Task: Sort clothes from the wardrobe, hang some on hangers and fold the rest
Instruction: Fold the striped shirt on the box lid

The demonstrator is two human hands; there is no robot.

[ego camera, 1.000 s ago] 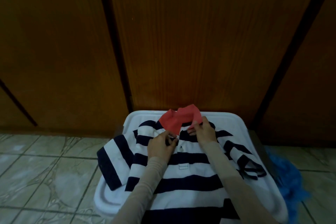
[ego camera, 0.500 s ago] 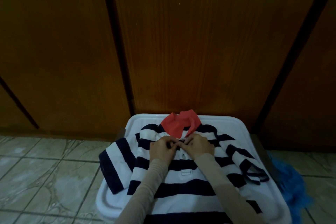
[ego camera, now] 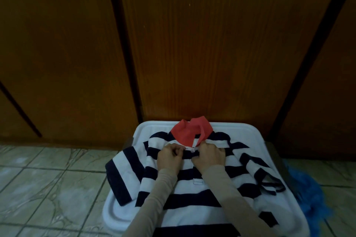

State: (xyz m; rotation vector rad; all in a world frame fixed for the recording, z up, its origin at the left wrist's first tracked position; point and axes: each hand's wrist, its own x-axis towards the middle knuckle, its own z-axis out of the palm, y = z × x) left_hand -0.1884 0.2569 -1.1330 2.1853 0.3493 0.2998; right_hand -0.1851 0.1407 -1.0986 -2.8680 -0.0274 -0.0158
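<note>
Your left hand (ego camera: 169, 157) & right hand (ego camera: 209, 155) both pinch the striped shirt (ego camera: 192, 200) placket, fingers curled, knuckles up. Fingertips hidden; button unclear.

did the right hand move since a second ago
Yes. The right hand dropped from the red collar toward the person, down to the placket, beside the left hand.

A white plastic tray (ego camera: 248, 136) is sitting on the tiled floor (ego camera: 48, 184) — a striped polo shirt (ego camera: 194, 194) lying across it, red collar (ego camera: 187, 131) at twelve o'clock.
</note>
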